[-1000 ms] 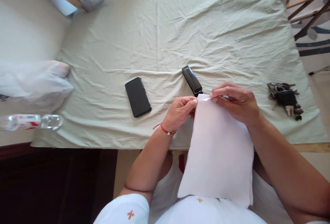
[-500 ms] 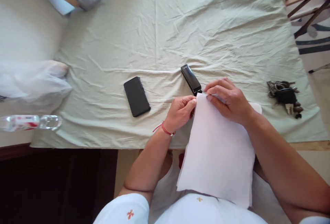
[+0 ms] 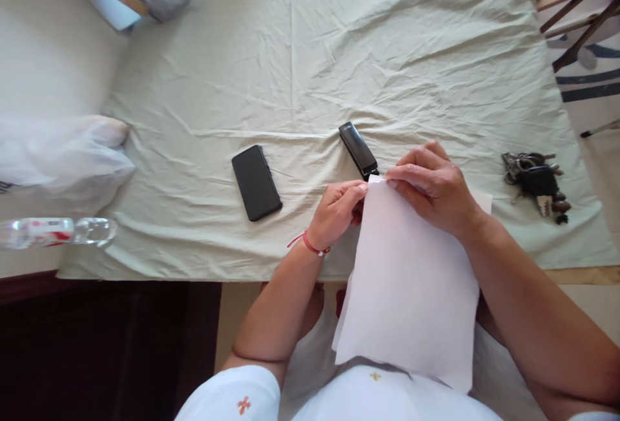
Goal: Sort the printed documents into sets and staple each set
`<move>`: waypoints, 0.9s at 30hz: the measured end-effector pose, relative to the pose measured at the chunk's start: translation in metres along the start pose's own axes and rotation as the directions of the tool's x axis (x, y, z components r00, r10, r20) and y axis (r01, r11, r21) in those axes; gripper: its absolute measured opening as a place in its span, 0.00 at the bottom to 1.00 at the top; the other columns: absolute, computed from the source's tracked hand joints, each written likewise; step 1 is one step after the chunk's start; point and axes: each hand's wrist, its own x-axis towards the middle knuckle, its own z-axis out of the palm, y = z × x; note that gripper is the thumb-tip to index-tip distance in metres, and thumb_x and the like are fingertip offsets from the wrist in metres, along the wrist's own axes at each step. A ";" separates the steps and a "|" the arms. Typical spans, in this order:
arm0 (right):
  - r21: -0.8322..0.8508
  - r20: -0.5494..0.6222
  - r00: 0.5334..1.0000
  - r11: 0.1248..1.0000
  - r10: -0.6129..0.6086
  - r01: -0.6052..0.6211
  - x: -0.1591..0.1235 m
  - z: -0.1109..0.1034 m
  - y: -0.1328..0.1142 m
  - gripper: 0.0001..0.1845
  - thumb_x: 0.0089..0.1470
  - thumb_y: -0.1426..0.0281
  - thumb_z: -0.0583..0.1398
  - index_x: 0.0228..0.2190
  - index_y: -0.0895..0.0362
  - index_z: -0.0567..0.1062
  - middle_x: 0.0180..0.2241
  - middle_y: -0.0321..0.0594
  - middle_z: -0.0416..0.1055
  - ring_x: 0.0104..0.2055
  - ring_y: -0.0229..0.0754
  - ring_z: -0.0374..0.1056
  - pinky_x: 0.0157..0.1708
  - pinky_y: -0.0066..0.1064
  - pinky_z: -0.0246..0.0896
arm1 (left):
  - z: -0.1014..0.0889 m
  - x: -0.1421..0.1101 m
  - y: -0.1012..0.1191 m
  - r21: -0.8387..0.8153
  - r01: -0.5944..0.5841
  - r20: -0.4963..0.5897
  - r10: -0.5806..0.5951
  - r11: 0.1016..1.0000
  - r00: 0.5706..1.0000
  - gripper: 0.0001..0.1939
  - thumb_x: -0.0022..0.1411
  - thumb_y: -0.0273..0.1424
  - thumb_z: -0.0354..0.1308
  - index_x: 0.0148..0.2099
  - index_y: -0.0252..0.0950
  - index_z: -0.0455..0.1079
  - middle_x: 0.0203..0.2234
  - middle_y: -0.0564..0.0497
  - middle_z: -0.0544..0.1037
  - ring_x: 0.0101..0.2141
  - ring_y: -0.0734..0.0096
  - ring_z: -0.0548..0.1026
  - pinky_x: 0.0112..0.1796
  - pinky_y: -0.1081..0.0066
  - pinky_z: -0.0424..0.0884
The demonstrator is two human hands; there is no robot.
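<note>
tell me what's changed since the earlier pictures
The right hand has shifted slightly left along the top edge of the paper, toward the left hand, and a sheet corner now shows beyond the right wrist. The left hand still pinches the paper; the phone, stapler and keys stayed put.

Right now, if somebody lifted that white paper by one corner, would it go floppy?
The white paper would probably flop, since it looks thin and its bottom edge is wavy. It might slip apart too: the layered edges don't line up, and the left hand and right hand pinch only the top.
</note>
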 end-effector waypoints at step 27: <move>0.077 -0.039 0.993 0.991 -0.108 0.110 0.000 0.003 0.003 0.06 0.64 0.73 0.64 0.40 0.51 0.81 0.35 0.39 0.79 0.37 0.43 0.65 0.43 0.38 0.63 | -0.006 -0.002 -0.001 -0.099 0.034 0.124 -0.022 0.994 0.992 0.21 0.65 0.44 0.67 0.36 0.27 0.72 0.21 0.55 0.65 0.19 0.86 0.59 0.18 0.83 0.55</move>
